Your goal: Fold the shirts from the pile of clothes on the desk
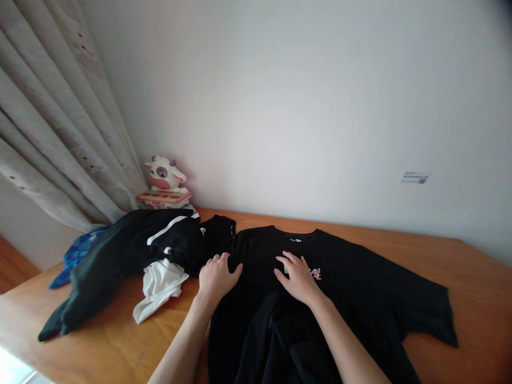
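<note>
A black T-shirt (360, 282) with a small pink chest print lies spread face up on the wooden table (460, 266), neck toward the wall. My left hand (216, 277) rests on its left shoulder edge, fingers curled down onto the cloth. My right hand (296, 277) lies flat on the chest just left of the print, fingers stretched out. Neither hand lifts anything. The shirt's lower part is bunched toward me.
A heap of dark clothes (132, 250) with white stripes lies at the left, a white garment (160, 285) beside it and blue cloth (78, 256) behind. A cow-shaped toy (164, 184) stands by the curtain (60, 133). A white wall is behind.
</note>
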